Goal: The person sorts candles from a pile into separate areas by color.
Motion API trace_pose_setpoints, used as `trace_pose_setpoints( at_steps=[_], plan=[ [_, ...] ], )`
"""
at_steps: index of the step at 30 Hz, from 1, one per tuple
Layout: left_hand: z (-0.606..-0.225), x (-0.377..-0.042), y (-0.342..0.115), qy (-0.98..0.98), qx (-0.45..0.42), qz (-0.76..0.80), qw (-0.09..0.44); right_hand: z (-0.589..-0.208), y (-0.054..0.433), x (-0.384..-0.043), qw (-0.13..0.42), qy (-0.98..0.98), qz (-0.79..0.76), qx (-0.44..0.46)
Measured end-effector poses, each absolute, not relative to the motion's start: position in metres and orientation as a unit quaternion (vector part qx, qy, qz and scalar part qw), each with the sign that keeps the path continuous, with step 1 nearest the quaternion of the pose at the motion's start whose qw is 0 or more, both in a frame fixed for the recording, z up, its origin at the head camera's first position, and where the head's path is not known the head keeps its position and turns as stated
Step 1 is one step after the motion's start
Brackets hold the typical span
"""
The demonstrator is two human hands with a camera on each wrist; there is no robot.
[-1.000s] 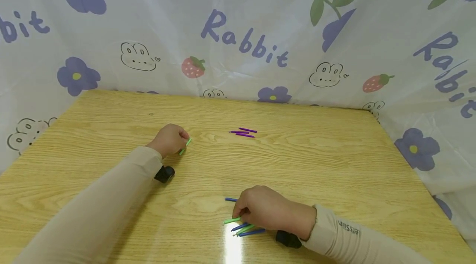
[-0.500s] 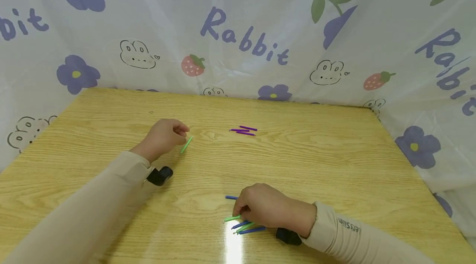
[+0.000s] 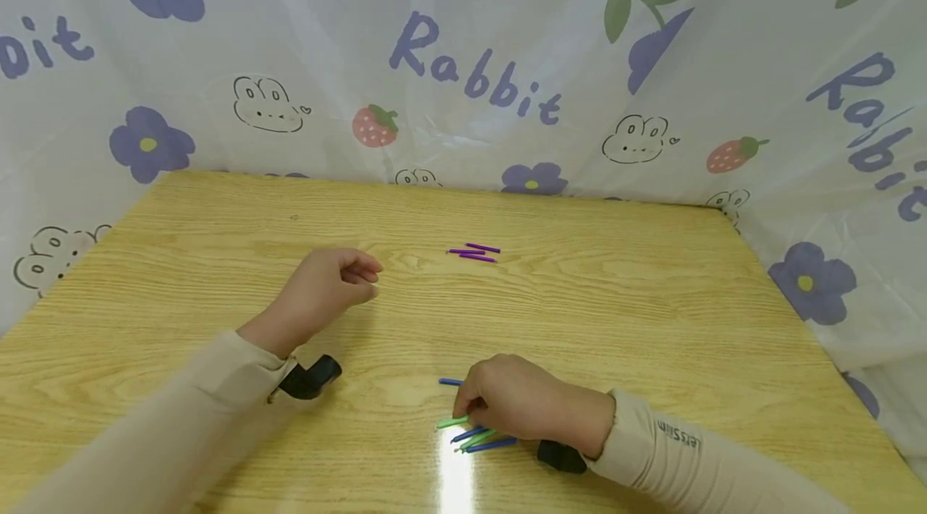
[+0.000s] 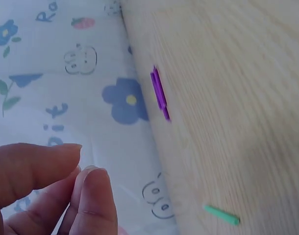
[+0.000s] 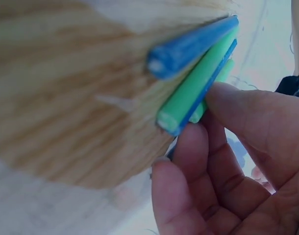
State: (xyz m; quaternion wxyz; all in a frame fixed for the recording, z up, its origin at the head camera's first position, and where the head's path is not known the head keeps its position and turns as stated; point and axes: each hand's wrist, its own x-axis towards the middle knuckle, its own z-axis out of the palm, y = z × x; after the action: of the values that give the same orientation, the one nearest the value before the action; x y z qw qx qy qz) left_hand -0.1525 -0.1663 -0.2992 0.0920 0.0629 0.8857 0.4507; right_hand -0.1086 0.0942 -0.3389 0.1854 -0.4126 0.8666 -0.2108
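Note:
My left hand hovers over the left half of the table, thumb and fingers loosely bent with nothing between them. A green candle lies on the wood below it in the left wrist view; the hand hides it in the head view. At the front middle, my right hand pinches a thin green candle between thumb and fingers. Right beside those fingertips lie another green candle and blue candles. A further blue candle pokes out behind the right hand, partly covered by it.
Three purple candles lie close together toward the back of the wooden table. A white curtain with rabbit and flower prints hangs along the table's back and sides. Each wrist bears a small black camera.
My left hand has let go of the green candle, drawn back, then come forward above it, hiding it from the head view. The right hand has stayed in place at the front candles.

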Motion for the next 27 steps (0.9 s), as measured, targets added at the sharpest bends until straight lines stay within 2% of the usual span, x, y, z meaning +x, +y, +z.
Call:
trace_pose_setpoints(
  at_steps=[22,27],
  plan=[
    [-0.308,-0.096,-0.125,0.87,0.065,0.48,0.095,-0.34,0.093,-0.109,0.185,0.865,-0.207,-0.418],
    [-0.314,-0.081,-0.116,0.861,0.092,0.49,0.104,-0.341,0.093,-0.11,0.182,0.865,-0.205,-0.419]
  ],
)
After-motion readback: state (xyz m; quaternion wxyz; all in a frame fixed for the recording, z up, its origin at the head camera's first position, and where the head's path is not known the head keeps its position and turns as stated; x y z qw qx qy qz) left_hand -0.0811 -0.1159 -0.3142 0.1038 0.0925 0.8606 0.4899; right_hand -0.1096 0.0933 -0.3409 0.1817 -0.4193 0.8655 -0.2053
